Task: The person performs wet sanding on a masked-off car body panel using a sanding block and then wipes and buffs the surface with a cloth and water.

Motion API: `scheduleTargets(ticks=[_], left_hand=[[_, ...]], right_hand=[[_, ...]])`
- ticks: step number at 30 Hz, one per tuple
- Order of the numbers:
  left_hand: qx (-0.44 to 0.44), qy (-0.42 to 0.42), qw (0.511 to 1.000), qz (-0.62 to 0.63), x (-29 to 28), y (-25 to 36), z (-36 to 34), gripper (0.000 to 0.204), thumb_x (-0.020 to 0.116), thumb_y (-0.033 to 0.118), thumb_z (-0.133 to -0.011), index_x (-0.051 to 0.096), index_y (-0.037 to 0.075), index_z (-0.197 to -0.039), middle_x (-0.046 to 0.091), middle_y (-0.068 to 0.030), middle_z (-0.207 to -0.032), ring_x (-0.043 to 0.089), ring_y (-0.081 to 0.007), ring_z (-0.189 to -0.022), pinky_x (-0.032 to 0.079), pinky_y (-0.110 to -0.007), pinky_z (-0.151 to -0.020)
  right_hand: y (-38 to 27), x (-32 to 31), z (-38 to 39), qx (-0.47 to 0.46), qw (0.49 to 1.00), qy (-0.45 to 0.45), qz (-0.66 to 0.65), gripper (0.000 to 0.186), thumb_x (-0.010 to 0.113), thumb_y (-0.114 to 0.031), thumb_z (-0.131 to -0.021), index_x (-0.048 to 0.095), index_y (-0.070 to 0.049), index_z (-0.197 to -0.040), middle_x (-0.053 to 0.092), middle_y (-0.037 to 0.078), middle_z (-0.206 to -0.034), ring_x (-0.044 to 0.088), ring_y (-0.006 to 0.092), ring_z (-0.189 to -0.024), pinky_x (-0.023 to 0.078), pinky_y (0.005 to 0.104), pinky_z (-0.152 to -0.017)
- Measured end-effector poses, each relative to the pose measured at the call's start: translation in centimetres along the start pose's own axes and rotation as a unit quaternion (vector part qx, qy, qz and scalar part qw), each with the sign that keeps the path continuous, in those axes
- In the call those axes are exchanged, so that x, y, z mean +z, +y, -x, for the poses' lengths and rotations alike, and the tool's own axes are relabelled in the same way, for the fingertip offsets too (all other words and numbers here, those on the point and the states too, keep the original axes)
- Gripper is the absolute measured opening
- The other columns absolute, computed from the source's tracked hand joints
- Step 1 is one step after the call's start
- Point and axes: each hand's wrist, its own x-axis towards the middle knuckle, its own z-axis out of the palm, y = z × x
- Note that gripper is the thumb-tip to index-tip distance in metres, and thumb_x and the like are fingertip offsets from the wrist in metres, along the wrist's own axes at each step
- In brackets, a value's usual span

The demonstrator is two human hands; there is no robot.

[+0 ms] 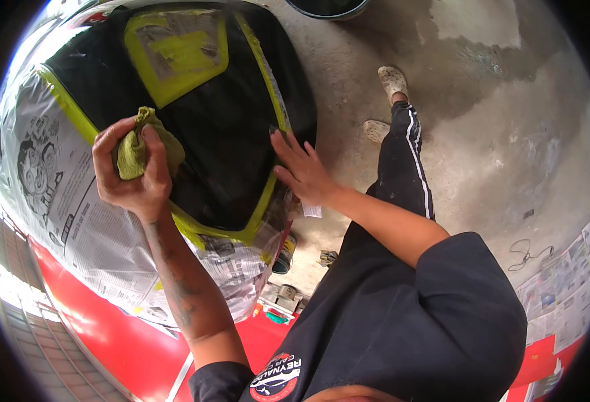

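Two bare hands are at the broad, smooth black panel that narrows to a blunt point near six o'clock. The left hand grips a crumpled olive-green cloth: its fingers curl closely round the bundle, the thumb presses across it, and a tuft pokes out at twelve. The cloth lies within that grasp, its longer axis running roughly twelve to six. From those fingers, most of the panel spreads between twelve and five o'clock; I cannot tell whether the cloth touches it. At three o'clock, across the panel, the right hand is nearer the far edge, its fingers loosely spread and gripping nothing, tips at the border.

Bright yellow-green masking tape edges the panel, and a tapering taped patch sits at one o'clock from the left hand. Printed newspaper under clear plastic wraps the side at seven to ten o'clock, with a glossy red surface below it.

Beyond, a stained grey concrete floor carries a round dark bucket at twelve, a thin dark cable around four, and more spread newspaper sheets beside it.
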Motion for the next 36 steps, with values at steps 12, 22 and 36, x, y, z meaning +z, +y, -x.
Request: scheduleTargets(ticks=[12,22,36], left_hand=[[-0.016,0.014,1.0,-0.013,-0.1,0.6,0.0,0.019,0.075,0.006,-0.074,0.069,0.005,-0.092,0.069,-0.0035,-0.085,0.065,-0.0127,-0.078,0.052,-0.026,-0.076],[-0.033,0.01,0.999,0.031,0.1,0.1,0.2,0.019,0.075,0.008,-0.073,0.07,0.005,-0.091,0.07,-0.0034,-0.083,0.066,-0.012,-0.076,0.052,-0.026,-0.074],[-0.014,0.02,0.999,0.025,0.2,0.3,-0.2,0.019,0.076,0.011,-0.073,0.071,0.006,-0.091,0.071,-0.0045,-0.081,0.068,-0.0133,-0.075,0.054,-0.027,-0.074]], right_hand=[[-11.5,1.8,5.8,0.012,0.999,-0.005,-0.04,0.072,0.037,-0.046,-0.103,0.014,-0.003,-0.156,0.018,0.02,-0.162,0.017,0.0362,-0.15,0.016,0.0614,-0.116],[-8.4,1.4,2.7,0.124,0.988,0.023,-0.091,0.071,0.032,-0.051,-0.103,0.02,-0.004,-0.155,0.02,0.018,-0.162,0.016,0.0366,-0.15,0.018,0.0587,-0.116],[-10.9,1.4,7.3,-0.181,0.959,0.026,0.218,0.071,0.052,-0.038,-0.096,0.025,-0.004,-0.153,0.025,0.014,-0.161,0.024,0.035,-0.148,0.024,0.0607,-0.113]])
